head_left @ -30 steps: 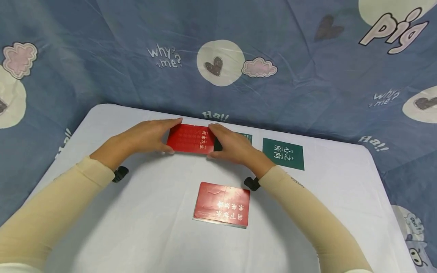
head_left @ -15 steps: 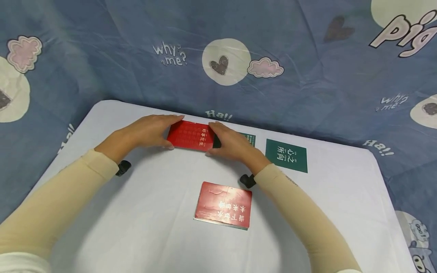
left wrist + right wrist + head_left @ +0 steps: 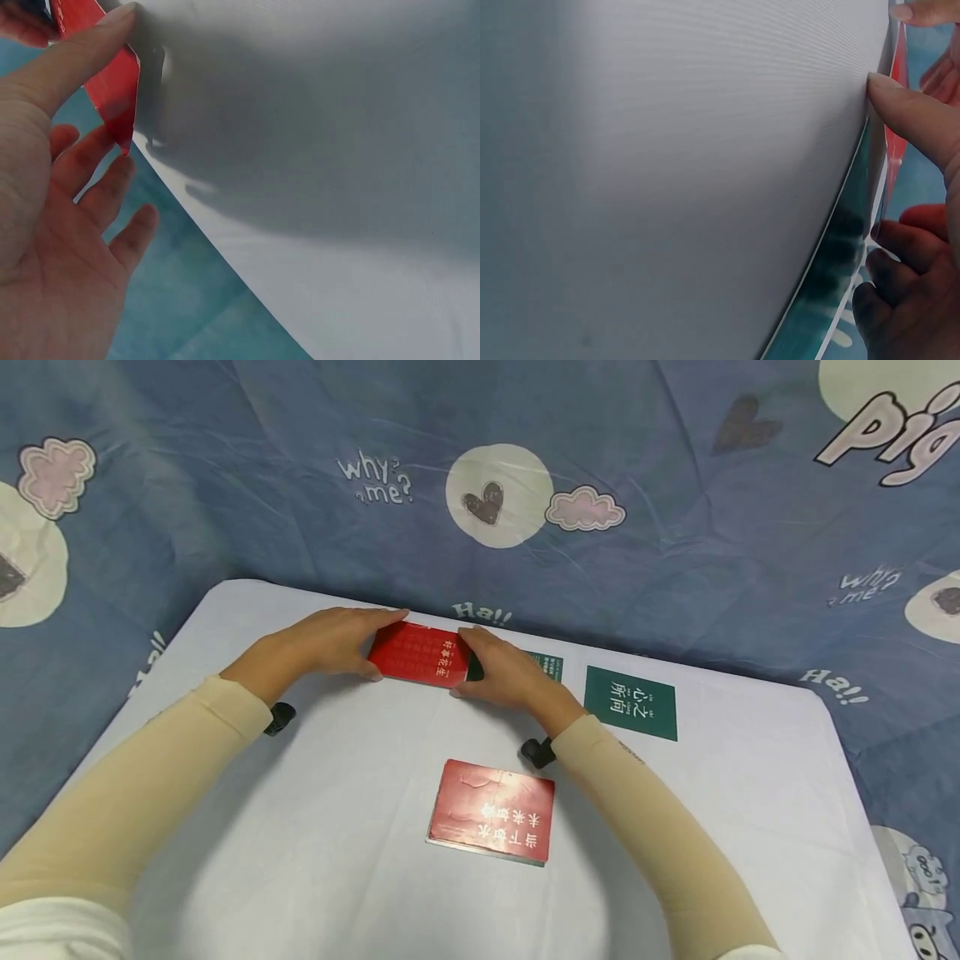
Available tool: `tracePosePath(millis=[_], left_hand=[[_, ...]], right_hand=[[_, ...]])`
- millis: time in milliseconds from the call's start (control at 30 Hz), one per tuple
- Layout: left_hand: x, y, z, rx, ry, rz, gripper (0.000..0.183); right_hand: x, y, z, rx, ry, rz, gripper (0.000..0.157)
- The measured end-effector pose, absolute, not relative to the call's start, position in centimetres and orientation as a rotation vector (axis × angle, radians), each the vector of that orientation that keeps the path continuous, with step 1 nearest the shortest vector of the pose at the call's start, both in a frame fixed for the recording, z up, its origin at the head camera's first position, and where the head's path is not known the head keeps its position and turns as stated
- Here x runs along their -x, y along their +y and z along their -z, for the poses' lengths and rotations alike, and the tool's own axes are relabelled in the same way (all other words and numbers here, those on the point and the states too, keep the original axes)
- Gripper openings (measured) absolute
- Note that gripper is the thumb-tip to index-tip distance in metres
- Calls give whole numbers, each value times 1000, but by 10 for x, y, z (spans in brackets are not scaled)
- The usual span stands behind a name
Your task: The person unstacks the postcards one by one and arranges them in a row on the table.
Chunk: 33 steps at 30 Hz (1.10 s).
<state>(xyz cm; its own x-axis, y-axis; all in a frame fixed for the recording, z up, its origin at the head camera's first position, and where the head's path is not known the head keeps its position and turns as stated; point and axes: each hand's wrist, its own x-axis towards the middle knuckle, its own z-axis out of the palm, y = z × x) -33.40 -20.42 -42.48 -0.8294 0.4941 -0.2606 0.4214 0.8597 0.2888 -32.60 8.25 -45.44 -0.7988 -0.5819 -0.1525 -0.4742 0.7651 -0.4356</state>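
Note:
In the head view a red card (image 3: pixel 416 653) with light Chinese characters lies between both hands near the far table edge. My left hand (image 3: pixel 326 639) holds its left end, thumb at the near edge and fingers at the far edge. My right hand (image 3: pixel 510 672) grips the other end the same way, partly covering it. The left wrist view shows the red card (image 3: pixel 116 86) bent at a corner between thumb and fingertips. Beneath the right hand lies a green card (image 3: pixel 553 667), mostly hidden; its strip of green (image 3: pixel 817 277) runs along the right wrist view.
To the right of the hands lies another green card (image 3: pixel 632 702) with white characters. Closer to the person, a stack of cards (image 3: pixel 491 810) has a shiny red one on top. A white cloth covers the table (image 3: pixel 315 827); a blue printed curtain (image 3: pixel 300 527) hangs behind.
Both hands still hold the red card, which has shifted slightly toward the far edge. The head view has turned a little. The green cards and the stack stay where they were.

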Motion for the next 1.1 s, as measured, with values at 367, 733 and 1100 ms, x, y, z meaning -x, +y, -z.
tracePosePath(millis=[367,733,1100], left_hand=[[340,-201,426,-622,2657,-320,110],[343,-200,424,-553,2604,-349,112],[342,-203,426,-479,2592,-379,118]], right_hand=[[331,80,454,771,2648,522,94],[330,83,454,763,2643,521,95],[330,80,452,758,2657,513,96]])
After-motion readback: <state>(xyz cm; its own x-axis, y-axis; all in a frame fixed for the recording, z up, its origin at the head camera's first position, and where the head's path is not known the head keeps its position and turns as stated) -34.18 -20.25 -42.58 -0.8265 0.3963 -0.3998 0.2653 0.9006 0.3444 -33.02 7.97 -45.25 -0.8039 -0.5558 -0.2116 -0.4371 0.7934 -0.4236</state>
